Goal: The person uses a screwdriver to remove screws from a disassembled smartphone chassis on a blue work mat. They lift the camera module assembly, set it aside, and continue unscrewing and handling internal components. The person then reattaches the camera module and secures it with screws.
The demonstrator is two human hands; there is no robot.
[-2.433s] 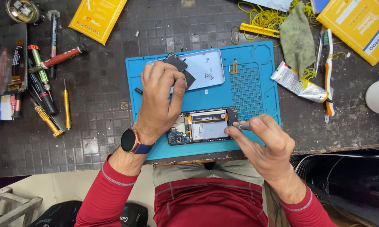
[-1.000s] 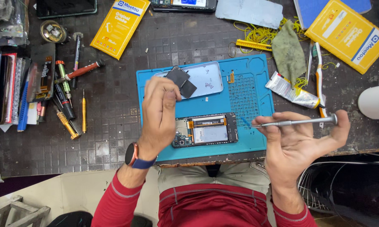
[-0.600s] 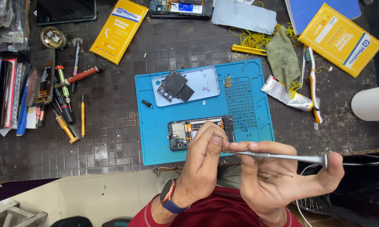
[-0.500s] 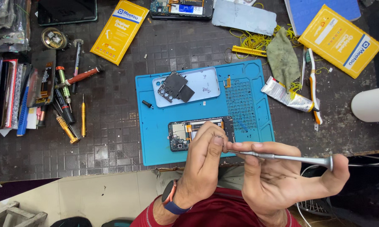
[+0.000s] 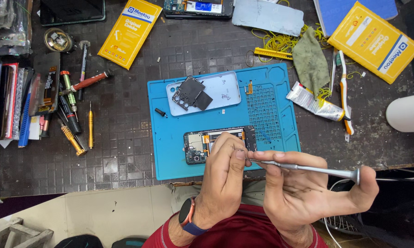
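opened phone [image 5: 202, 143] half hidden behind left hand [image 5: 223, 179], screwdriver [image 5: 315, 169] tip unseen

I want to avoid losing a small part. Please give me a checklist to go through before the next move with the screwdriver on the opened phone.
1. Screwdriver held firmly by right hand: ok, fingers along the shaft, the end cap against the thumb.
2. Tip guided: ok, left hand pinches at the tip.
3. Anything on the tip: cannot tell, fingers hide it.
4. Opened phone lying flat on blue mat: ok, though the left hand covers part of it.
5. Removed parts kept together: ok, black cover piece rests on the pale back cover on the mat.
6. Loose small black part safe: not ok, it lies alone near the mat's edge.
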